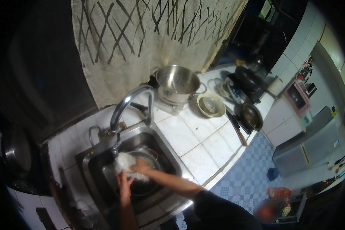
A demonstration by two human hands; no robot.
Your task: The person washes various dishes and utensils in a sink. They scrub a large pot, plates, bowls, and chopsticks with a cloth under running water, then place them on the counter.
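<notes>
Both hands are over a stainless steel sink, under the tip of a curved chrome faucet. A pale, rounded white object is held there; blur and glare keep me from telling what it is. My left hand supports it from the near side, fingers pointing up. From the right, my right hand grips its edge, the fingertips partly hidden. Below them in the basin sits a round metal pan or bowl, partly covered by my right forearm. Something reddish shows at its far side.
On the white tiled counter stand a steel pot, nested bowls, a knife with a wooden handle and a small frying pan. A large pan is at far left. A patterned curtain hangs behind the sink.
</notes>
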